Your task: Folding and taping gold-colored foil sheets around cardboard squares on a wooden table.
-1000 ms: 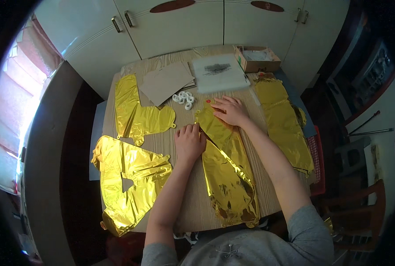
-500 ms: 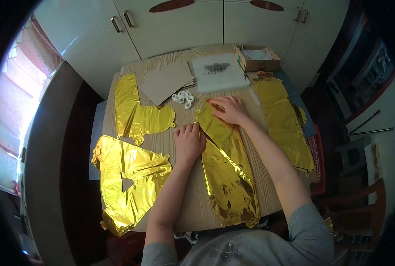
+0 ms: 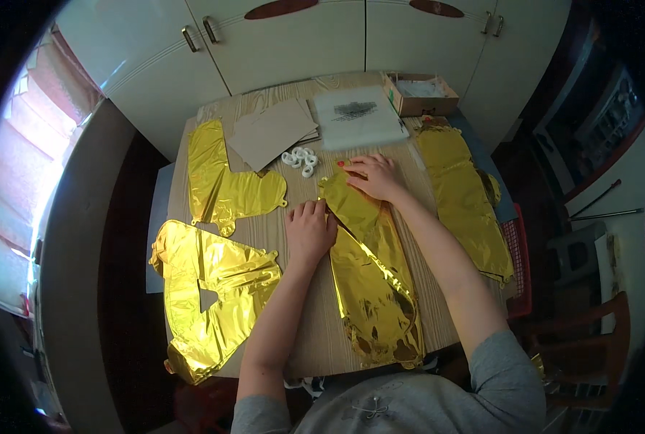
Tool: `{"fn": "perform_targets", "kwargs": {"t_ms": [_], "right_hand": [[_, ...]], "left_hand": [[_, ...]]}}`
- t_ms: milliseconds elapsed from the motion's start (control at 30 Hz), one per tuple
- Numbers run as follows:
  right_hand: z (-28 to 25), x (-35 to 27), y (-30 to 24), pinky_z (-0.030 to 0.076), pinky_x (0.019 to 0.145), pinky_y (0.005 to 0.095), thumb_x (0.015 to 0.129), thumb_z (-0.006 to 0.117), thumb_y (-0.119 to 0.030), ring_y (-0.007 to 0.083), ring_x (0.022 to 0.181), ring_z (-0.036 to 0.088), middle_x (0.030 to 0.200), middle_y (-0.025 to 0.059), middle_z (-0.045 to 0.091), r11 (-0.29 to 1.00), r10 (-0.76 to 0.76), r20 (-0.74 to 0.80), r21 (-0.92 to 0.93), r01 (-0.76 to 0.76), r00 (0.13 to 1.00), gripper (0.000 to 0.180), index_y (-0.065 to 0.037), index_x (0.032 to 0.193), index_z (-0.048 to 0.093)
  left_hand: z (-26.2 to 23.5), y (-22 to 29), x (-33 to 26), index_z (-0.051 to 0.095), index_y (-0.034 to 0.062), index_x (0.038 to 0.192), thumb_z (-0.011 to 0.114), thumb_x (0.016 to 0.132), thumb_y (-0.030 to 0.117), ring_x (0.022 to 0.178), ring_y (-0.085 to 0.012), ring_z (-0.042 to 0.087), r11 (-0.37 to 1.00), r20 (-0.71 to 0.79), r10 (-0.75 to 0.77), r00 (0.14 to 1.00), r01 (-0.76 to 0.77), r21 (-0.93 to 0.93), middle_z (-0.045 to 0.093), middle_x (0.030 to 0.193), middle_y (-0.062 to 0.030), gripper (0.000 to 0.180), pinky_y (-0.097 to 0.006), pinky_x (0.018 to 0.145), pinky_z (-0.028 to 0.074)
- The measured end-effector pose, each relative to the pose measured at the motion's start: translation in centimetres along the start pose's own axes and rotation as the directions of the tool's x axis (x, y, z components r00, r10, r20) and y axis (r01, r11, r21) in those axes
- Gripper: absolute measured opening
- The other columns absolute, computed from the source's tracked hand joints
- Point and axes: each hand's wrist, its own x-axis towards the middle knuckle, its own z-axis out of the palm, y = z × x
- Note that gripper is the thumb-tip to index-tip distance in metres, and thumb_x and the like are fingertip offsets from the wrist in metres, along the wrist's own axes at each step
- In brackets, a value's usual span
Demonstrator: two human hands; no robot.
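Observation:
A flat gold foil balloon (image 3: pixel 373 264), folded lengthwise with creased, overlapping layers, lies on the table in front of me. My left hand (image 3: pixel 311 230) rests at its upper left edge, fingers curled down and closed on the foil. At the balloon's far end is my right hand (image 3: pixel 374 178), its bent fingers and thumb on the foil beside a small red spot; the foil under the palm is hidden. Another gold foil balloon (image 3: pixel 228 186), L-shaped, lies at the far left, and one with a cut-out (image 3: pixel 225 286) lies nearer on the left.
A folded gold foil balloon (image 3: pixel 463 202) lies along the right edge. Toward the back are grey-brown cards (image 3: pixel 273 135), white rings (image 3: pixel 300 159), a clear plastic packet (image 3: pixel 358 119) and an open cardboard box (image 3: pixel 420 98). A red basket (image 3: pixel 516 264) stands beside the table's right side.
My right hand has shifted slightly at the balloon's far end, its fingers resting a little differently. My left hand stays in place at the edge.

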Motion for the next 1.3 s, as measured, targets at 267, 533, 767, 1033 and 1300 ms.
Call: {"fn": "perform_targets", "kwargs": {"t_ms": [267,533,767,1033,1300], "right_hand": [[-0.3,-0.3,-0.1,0.029,0.106,0.0466,0.086,0.060,-0.048,0.0232,0.126,0.045,0.132,-0.0023,0.056,1.000,-0.010,-0.002,0.004,0.010,1.000,0.040,-0.027,0.119,0.067],[0.1,-0.1,-0.1,0.024,0.108,0.0469,0.084,0.062,-0.048,0.0241,0.127,0.042,0.131,0.0002,0.055,0.997,0.003,-0.006,0.074,-0.003,1.000,0.041,-0.025,0.118,0.067],[-1.3,3.3,-3.8,0.025,0.106,0.0454,0.075,0.069,-0.045,0.0250,0.123,0.041,0.121,0.0035,0.057,0.989,-0.144,0.155,0.000,0.146,0.977,0.037,-0.020,0.102,0.070],[-0.5,6.8,-5.7,0.027,0.102,0.0518,0.068,0.074,-0.039,0.0255,0.125,0.038,0.120,0.0055,0.055,0.993,0.034,0.482,-0.118,0.026,0.876,0.030,-0.026,0.095,0.072],[-1.4,6.6,-5.6,0.029,0.094,0.0427,0.072,0.074,-0.037,0.0235,0.115,0.046,0.109,0.0022,0.060,0.993,0.008,0.483,-0.108,0.050,0.875,0.022,-0.024,0.089,0.072]], "left_hand": [[0.1,0.0,0.0,0.063,0.0073,0.105,0.061,0.081,0.023,0.096,-0.0251,0.059,1.000,0.008,0.002,1.000,-0.002,-0.001,0.063,0.096,-0.0085,0.029,-0.042,0.088,0.042],[0.5,-0.2,-0.2,0.065,0.0078,0.107,0.061,0.078,0.024,0.097,-0.0264,0.058,1.000,-0.008,0.004,1.000,-0.004,0.017,0.063,0.098,-0.0089,0.033,-0.042,0.089,0.041],[0.4,-0.2,-0.1,0.065,0.0075,0.106,0.061,0.078,0.025,0.096,-0.0274,0.058,1.000,0.020,-0.016,1.000,0.016,0.009,0.062,0.099,-0.0095,0.034,-0.044,0.088,0.041],[0.3,-0.2,-0.1,0.065,0.0067,0.107,0.061,0.079,0.025,0.096,-0.0277,0.058,1.000,0.013,0.001,1.000,-0.001,0.018,0.062,0.098,-0.0096,0.034,-0.044,0.088,0.042],[0.4,-0.3,-0.1,0.065,0.0053,0.106,0.061,0.079,0.025,0.096,-0.0285,0.058,1.000,0.024,-0.013,1.000,0.013,0.011,0.062,0.097,-0.0106,0.034,-0.044,0.087,0.043]]}}
